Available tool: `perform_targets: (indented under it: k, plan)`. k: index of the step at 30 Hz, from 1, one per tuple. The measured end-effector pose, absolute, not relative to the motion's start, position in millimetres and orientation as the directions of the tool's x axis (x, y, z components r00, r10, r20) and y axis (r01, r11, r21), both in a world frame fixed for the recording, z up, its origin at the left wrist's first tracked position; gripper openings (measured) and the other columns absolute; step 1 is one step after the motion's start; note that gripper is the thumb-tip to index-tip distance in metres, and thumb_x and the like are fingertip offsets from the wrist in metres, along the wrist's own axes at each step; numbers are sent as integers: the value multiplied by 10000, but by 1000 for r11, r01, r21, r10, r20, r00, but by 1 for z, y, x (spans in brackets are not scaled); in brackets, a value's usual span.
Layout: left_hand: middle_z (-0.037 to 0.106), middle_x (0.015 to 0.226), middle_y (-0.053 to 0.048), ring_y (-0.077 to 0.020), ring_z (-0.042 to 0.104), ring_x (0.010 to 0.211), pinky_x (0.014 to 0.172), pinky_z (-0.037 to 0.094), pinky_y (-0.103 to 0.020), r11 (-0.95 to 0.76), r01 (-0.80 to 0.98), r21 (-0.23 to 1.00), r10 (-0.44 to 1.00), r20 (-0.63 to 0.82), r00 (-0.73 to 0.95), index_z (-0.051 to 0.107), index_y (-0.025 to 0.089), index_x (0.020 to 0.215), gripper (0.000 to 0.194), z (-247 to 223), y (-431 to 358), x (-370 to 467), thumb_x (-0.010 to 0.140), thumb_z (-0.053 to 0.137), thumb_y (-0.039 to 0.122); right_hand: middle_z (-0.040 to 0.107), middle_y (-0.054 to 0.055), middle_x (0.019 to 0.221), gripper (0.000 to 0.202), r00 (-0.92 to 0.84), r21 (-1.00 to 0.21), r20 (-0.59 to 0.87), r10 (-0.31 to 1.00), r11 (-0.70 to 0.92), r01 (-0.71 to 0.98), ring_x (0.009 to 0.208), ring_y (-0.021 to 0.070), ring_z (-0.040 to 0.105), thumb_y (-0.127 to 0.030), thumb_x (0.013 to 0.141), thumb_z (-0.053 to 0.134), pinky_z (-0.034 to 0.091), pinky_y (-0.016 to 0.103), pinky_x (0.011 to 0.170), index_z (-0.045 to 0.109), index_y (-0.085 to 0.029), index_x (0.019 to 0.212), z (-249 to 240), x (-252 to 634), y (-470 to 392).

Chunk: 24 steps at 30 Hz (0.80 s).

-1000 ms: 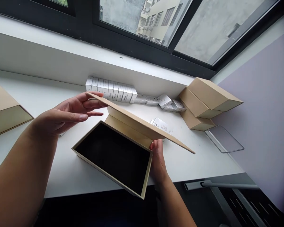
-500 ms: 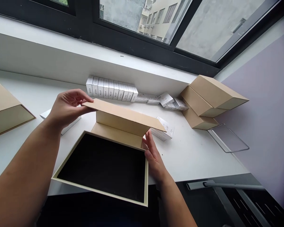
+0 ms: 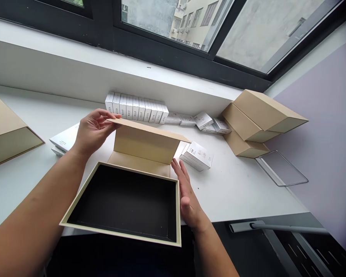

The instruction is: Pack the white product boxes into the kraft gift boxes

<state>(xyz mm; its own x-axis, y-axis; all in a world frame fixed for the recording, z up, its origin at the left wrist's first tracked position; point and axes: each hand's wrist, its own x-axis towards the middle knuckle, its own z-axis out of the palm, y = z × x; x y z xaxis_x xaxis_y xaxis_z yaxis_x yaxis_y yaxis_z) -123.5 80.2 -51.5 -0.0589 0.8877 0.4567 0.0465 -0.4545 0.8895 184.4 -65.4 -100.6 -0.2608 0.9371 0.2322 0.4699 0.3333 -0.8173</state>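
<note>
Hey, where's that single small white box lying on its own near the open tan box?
In the head view, the small white box lies on the white table, right of the open tan box's raised lid, just beyond the right hand.

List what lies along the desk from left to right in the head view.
Tan box at the left edge → flat white boxes → left hand → open box → right hand → stacked tan boxes → clear tray.
</note>
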Motion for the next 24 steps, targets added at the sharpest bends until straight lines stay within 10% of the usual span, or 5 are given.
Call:
perform_targets:
  k: [9, 24]
  plan:
    - [510, 1475, -103, -329, 600, 1227, 942, 563, -511, -320, 7, 948, 944, 318, 92, 556, 277, 1212, 585, -67, 85, -121, 801, 613, 689, 183, 20, 1671, 1223, -333, -804, 294, 896, 421, 420, 1552, 365, -15, -1010, 595, 376, 80, 594, 1258, 235, -314, 1591, -100, 187, -68]
    - [455, 1552, -116, -342, 428, 1423, 1166, 343, -576, -175, 109, 979, 984, 172, 38, 425, 360, 1465, 751, -82, 87, -115, 799, 729, 527, 213, 36, 1660, 1077, -318, -803, 319, 893, 433, 409, 1549, 364, 82, -926, 699, 493, 118, 598, 1255, 268, -330, 1567, -102, 190, -68]
